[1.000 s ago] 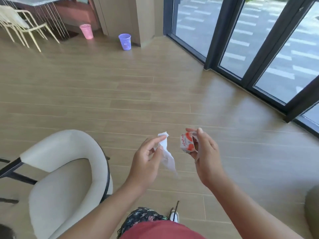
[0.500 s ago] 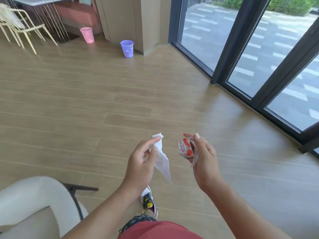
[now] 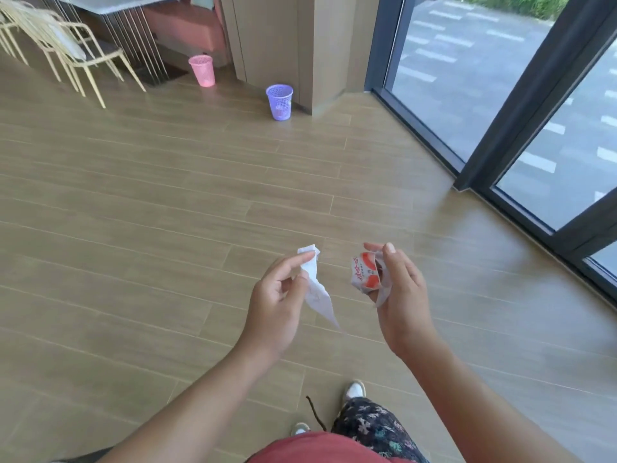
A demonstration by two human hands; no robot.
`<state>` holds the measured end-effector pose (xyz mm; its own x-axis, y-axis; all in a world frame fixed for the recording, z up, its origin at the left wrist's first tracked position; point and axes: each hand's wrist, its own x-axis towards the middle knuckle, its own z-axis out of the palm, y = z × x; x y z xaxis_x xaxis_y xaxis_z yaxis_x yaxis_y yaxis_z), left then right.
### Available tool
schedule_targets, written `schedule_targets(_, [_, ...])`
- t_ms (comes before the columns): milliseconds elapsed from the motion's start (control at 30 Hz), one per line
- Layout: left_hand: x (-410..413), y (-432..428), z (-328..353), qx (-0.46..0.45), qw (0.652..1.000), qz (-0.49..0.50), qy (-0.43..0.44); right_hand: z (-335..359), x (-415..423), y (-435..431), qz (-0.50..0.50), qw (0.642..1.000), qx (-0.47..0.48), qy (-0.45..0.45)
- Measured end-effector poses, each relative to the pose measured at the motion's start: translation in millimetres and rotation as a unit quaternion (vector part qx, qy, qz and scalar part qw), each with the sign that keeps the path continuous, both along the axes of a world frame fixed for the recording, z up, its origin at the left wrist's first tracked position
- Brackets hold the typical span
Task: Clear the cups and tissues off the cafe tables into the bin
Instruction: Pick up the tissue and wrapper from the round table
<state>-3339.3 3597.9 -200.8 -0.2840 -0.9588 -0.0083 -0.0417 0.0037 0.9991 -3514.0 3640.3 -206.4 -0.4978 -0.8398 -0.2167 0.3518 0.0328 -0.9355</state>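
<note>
Rubbish held above the floor, purple bin [image 3: 279, 102] well ahead.
Left hand [image 3: 277, 302] pinches the top of a limp tissue [image 3: 315, 289] between thumb and forefinger; right hand [image 3: 404, 295] curls round a crumpled red-and-white cup [image 3: 365, 274]. Both look light and soft, so a loose hold at any edge should do.

Only one thing carries print: the crumpled white cup [image 3: 365, 274] pinched in the right hand [image 3: 404, 295]. Red brush-style characters run down its side between red patches, with a few small dark marks beside them - all too blurred to read.
</note>
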Motion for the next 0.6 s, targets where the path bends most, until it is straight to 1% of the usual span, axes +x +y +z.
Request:
schedule_targets(167, [-32.5,-92.6,-6.7,0.001,1.000,0.022,-0.010,-14.9,-33.5,-96.2,0.013,1.000,0.007,-0.017])
schedule_targets(267, [-57.7,-151.9,-10.9,0.001,0.999,0.032,-0.008,-23.3,-58.0,-159.9,0.017,0.998,0.005,-0.053])
schedule_targets(400, [-104.4,-244.9,-10.3,0.015,0.998,0.056,-0.014,-24.6,-101.9,-263.3,0.044,0.996,0.006,-0.073])
schedule_targets(533, [-146.5,-328.7,-2.2,0.011,0.997,0.079,-0.013,-10.2,-146.4,-359.5,0.069,0.995,-0.009,-0.065])
schedule_targets(600, [-165.7,-365.8,-1.0,0.016,0.996,0.085,-0.015,-4.8,-164.0,-398.4,0.075,0.995,-0.001,-0.059])
